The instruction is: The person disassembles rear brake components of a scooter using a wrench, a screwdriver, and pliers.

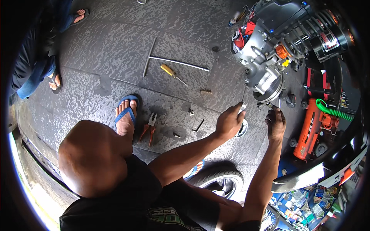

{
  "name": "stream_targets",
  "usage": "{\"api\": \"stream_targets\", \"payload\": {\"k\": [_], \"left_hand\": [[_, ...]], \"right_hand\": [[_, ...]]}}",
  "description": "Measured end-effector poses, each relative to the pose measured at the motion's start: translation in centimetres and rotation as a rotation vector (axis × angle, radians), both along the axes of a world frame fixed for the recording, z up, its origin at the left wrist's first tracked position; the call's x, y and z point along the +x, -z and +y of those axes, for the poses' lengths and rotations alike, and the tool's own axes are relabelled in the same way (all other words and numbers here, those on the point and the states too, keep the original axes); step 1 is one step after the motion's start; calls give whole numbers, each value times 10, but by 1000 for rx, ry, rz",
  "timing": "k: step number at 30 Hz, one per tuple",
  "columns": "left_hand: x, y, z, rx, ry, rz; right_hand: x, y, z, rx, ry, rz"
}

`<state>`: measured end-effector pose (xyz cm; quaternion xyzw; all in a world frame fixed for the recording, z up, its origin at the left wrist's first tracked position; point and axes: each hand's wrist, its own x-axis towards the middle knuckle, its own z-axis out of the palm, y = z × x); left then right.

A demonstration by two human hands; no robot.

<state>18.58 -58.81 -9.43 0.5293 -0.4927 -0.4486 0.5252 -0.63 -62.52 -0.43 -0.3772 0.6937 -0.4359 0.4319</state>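
Observation:
My left hand (230, 122) is closed, with a short silvery metal piece (243, 107) showing at its fingertips; its kind cannot be made out. To its right, my right hand (276, 124) is raised with curled fingers around a thin metal rod (279, 103), whose upper end reaches the underside of a round metal hub (268, 85). The hub belongs to a motorbike's engine and rear assembly (260, 57), which stands just beyond both hands. Below my left hand, a ring-shaped metal part (242, 129) lies on the floor, partly hidden by the hand.
On the tiled floor (111, 42) lie a T-handle wrench (179, 64), yellow-handled screwdriver (168, 70), red-handled pliers (149, 129) and hex key (199, 125). A wheel (216, 177) lies near me. An orange compressor (306, 131) stands right, by a green coiled hose (335, 112). Another person's feet (55, 81) are left.

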Motion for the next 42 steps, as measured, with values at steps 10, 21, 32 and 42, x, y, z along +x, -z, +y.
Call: {"api": "stream_targets", "payload": {"k": [10, 21, 32, 42], "left_hand": [[-5, -8, -26, -4, -8, 127], [-10, -7, -32, 98, 33, 269], [-4, -4, -27, 112, 8, 261], [-8, -14, -36, 101, 24, 319]], "right_hand": [[1, -11, -9, 56, -155, -43], [15, 7, -17, 69, -240, 46], [24, 5, -20, -1, -234, 35], [10, 8, -24, 73, -251, -32]]}}
